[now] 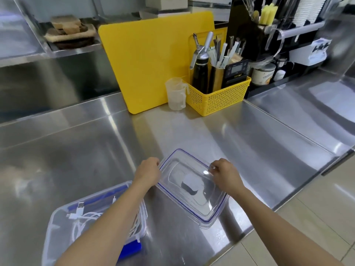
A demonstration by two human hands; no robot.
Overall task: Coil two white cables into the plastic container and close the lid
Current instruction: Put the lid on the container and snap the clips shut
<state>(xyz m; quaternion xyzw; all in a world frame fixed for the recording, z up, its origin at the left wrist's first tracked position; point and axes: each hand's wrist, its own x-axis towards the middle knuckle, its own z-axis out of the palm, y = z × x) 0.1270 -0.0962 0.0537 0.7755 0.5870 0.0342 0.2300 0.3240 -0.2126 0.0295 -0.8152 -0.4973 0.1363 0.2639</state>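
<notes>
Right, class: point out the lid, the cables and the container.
lid (194,189), head view, clear centre panel.
cables (84,217), head view, white coil.
container (57,235), head view, left wall.

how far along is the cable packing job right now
Done, it seems: white cables lie inside the plastic container, though the left forearm hides part of it, so the count is unclear. In hand: the left hand and right hand grip opposite edges of the clear lid, which is beside the container, not on it. Left: set the lid on and snap it shut.
</notes>
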